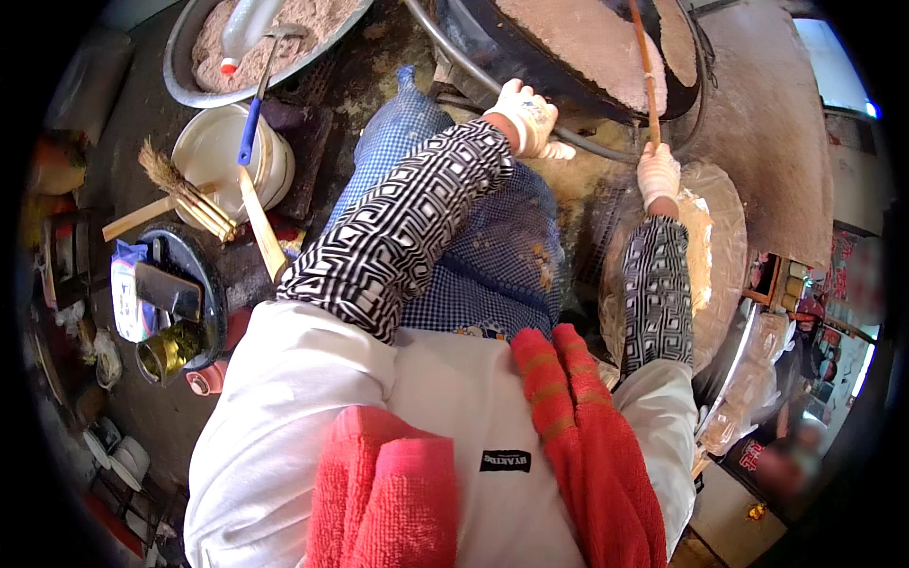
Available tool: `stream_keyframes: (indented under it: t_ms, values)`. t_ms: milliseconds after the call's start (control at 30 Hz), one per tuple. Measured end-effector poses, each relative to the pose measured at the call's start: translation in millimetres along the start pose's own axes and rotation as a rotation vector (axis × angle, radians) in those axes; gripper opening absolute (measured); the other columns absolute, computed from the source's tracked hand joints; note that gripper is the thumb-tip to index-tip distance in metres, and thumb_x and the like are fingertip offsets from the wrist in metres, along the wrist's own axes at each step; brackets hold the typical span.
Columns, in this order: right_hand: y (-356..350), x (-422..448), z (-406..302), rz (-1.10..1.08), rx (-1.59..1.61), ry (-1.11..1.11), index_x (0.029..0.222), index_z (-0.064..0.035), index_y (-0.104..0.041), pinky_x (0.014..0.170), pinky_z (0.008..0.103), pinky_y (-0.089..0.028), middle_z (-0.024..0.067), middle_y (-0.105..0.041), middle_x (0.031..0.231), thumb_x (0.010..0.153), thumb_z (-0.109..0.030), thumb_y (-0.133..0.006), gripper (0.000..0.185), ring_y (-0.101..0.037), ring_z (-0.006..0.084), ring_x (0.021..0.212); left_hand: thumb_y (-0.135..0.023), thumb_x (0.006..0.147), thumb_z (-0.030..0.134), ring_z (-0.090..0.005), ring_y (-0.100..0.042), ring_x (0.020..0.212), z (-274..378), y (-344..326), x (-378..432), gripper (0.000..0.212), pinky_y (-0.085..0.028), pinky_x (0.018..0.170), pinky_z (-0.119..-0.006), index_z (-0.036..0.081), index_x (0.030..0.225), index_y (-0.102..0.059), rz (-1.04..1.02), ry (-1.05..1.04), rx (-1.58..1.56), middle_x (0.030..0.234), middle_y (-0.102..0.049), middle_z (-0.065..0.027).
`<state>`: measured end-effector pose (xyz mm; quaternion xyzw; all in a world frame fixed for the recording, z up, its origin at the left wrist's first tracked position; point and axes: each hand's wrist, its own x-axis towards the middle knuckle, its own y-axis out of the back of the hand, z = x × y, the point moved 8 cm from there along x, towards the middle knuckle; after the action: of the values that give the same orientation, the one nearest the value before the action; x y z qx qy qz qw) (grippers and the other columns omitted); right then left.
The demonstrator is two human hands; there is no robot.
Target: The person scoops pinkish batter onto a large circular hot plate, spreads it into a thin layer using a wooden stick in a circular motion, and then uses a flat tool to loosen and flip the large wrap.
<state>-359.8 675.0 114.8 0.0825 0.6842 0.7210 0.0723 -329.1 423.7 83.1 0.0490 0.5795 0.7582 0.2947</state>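
Observation:
Both my hands wear pale knit gloves. My left hand (527,117) is on the curved metal rail (461,60) at the near side of a round black griddle (525,78), its fingers over the far side of the rail and its thumb pointing right. In my right hand (658,176) is a thin wooden stick (645,57), held by its near end and reaching away across the griddle. A thin pale brown layer of batter (582,42) covers much of the griddle, with a dark band cutting through it at the right. The stick's far end is out of view.
At left are a metal basin (177,71) of brownish batter, a blue-handled ladle (250,131), a white bucket (280,160) and a straw brush (174,177). A phone (169,291) and glass jar (167,355) sit lower left. Plastic sheeting (728,234) lies by my right arm.

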Motion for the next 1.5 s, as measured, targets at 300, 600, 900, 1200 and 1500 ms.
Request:
stream_keyframes:
  t_ms: [300, 600, 900, 1200, 1500]
  values:
    - [4.2, 0.7, -9.6, -0.042, -0.033, 0.004, 0.104, -0.0035, -0.054, 0.074, 0.0501, -0.05, 0.0253, -0.065, 0.09, 0.097, -0.033, -0.043, 0.032, -0.062, 0.0437, 0.087, -0.039, 0.079, 0.08, -0.0296, -0.052, 0.118, -22.9, 7.3, -16.2, 0.087, -0.027, 0.106, -0.043, 0.007, 0.121, -0.06, -0.008, -0.009, 0.112, 0.117, -0.062, -0.0131]
    - [14.7, 2.0, 11.3, -0.043, 0.358, 0.015, 0.088, -0.0028, -0.057, 0.059, 0.0505, -0.051, 0.0238, -0.064, 0.078, 0.096, -0.029, -0.044, 0.03, -0.063, 0.0409, 0.071, -0.05, 0.082, 0.066, -0.0364, -0.056, 0.105, -28.9, 39.7, -12.5, 0.068, -0.034, 0.1, -0.048, 0.002, 0.099, -0.062, 0.545, -0.264, 0.116, 0.096, -0.064, -0.0182]
    - [8.0, -13.1, -38.7, -0.046, 0.399, 0.082, 0.102, -0.0006, -0.057, 0.075, 0.0497, -0.051, 0.0253, -0.066, 0.089, 0.093, -0.025, -0.043, 0.029, -0.065, 0.041, 0.086, -0.043, 0.086, 0.065, -0.0334, -0.057, 0.106, -83.0, 21.4, -27.5, 0.066, -0.025, 0.106, -0.049, 0.005, 0.101, -0.067, 0.233, 0.081, 0.277, 0.102, -0.066, -0.0167]
    - [9.3, -8.4, -39.3, 0.086, 0.348, 0.105, 0.092, -0.0024, -0.059, 0.073, 0.0495, -0.051, 0.0232, -0.066, 0.081, 0.09, -0.026, -0.049, 0.026, -0.066, 0.0374, 0.078, -0.042, 0.083, 0.067, -0.041, -0.057, 0.103, -35.1, 21.2, -14.8, 0.071, -0.03, 0.101, -0.052, 0.001, 0.1, -0.06, 0.239, -0.097, 0.119, 0.098, -0.064, -0.023]
    - [-4.0, -18.7, -29.5, -0.119, 0.264, 0.062, 0.1, -0.0025, -0.057, 0.08, 0.0484, -0.049, 0.0246, -0.066, 0.094, 0.095, -0.031, -0.044, 0.031, -0.063, 0.0408, 0.091, -0.047, 0.082, 0.068, -0.0347, -0.054, 0.11, -55.2, 15.5, -12.2, 0.068, -0.026, 0.104, -0.048, 0.006, 0.103, -0.065, 0.16, 0.001, 0.213, 0.105, -0.065, -0.0166]
